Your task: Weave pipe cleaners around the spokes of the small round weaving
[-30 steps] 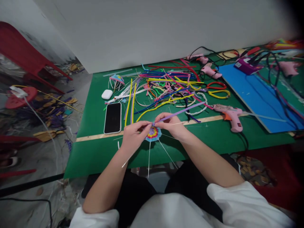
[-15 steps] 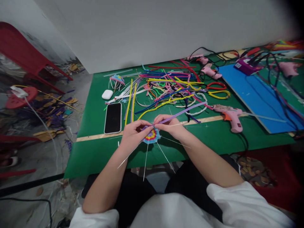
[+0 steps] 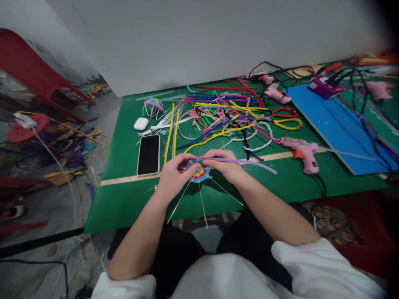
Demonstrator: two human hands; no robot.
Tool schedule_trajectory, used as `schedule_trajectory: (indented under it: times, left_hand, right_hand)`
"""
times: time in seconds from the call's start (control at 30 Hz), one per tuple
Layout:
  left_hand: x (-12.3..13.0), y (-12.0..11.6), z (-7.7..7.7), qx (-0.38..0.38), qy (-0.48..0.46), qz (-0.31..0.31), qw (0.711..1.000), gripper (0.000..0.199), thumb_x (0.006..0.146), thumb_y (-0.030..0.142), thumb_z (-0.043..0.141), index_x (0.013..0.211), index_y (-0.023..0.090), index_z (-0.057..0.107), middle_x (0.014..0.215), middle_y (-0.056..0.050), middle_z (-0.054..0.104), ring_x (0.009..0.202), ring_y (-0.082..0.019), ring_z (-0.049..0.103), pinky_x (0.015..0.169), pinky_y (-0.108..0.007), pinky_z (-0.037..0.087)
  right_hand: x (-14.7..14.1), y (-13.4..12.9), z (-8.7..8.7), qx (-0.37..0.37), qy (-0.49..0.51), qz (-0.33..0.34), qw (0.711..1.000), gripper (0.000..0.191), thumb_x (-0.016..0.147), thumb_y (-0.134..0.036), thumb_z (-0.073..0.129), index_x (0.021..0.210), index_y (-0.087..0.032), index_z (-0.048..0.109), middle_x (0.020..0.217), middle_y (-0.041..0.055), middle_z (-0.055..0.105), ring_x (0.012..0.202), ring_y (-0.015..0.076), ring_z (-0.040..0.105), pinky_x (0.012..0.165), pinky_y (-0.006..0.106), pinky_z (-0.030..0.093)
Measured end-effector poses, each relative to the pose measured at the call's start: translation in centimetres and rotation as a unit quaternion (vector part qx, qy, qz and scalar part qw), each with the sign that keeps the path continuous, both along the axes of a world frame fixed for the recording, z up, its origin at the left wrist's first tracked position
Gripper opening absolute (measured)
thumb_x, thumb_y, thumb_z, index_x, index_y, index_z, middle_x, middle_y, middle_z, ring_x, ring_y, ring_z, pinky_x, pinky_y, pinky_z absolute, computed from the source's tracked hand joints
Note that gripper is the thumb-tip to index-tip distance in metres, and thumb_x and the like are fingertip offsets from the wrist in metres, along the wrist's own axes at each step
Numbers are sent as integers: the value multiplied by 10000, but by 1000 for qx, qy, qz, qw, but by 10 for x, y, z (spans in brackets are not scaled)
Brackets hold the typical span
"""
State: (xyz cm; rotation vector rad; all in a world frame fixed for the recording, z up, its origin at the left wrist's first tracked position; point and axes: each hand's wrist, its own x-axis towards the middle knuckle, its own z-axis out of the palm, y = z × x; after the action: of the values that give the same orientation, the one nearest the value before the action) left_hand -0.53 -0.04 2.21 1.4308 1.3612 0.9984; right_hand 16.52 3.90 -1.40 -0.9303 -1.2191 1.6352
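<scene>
Between my hands, above the table's near part, is a small round woven disc (image 3: 202, 173) with rings of purple, yellow, red and light blue. Thin pale spokes stick out from its edge, several of them pointing down towards me. My left hand (image 3: 175, 172) is closed on the disc's left side, thumb on its face. At the upper right rim my right hand (image 3: 222, 165) pinches a purple pipe cleaner (image 3: 254, 162). The strip's free end trails to the right past my wrist. My fingertips hide where it meets the rim.
Beyond my hands lies a tangle of coloured pipe cleaners (image 3: 224, 112). A phone (image 3: 148, 155), a white case (image 3: 141, 123) and a small woven piece (image 3: 153, 104) lie to the left. To the right are pliers (image 3: 288, 123), a pink glue gun (image 3: 307, 153) and a blue board (image 3: 336, 133).
The disc has turned, its spokes now pointing in other directions. The purple strip's free end has swung down from pointing up and right to lying nearly level on the right.
</scene>
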Motion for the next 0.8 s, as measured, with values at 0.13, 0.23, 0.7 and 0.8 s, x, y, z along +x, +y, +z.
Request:
schedule_trajectory:
  times: [0.13, 0.23, 0.7, 0.8]
  left_hand:
    - [-34, 4, 16, -71, 19, -213, 974, 573, 705, 285, 694, 1244, 233, 507, 1227, -63, 574, 1008, -199, 605, 847, -292, 506]
    - [-58, 6, 22, -81, 21, -252, 964, 409, 760, 270, 640, 1163, 226, 587, 1193, -65, 604, 1075, -216, 578, 912, -316, 474]
    - [-8, 9, -5, -13, 23, -32, 999, 221, 685, 350, 690, 762, 145, 664, 713, -22, 665, 647, -128, 607, 591, -217, 497]
    - [-6, 9, -9, -25, 2, -6, 1000, 219, 675, 342, 698, 750, 137, 671, 694, -25, 664, 622, -123, 598, 575, -216, 488]
  right_hand:
    - [3, 3, 1, -22, 14, -15, 1000, 160, 594, -284, 762, 716, -192, 714, 739, 7, 694, 645, 124, 630, 583, 240, 492]
    - [5, 4, -1, 6, 9, 1, 1000, 136, 610, -281, 756, 704, -191, 716, 696, 7, 689, 628, 115, 613, 580, 237, 471]
    - [3, 0, 8, 34, -61, 64, 996, 164, 646, -307, 721, 701, -157, 687, 615, -3, 629, 591, 108, 547, 565, 247, 421]
    - [2, 0, 7, 32, -69, 60, 995, 168, 648, -308, 719, 708, -154, 687, 622, -4, 627, 590, 104, 541, 560, 243, 416]
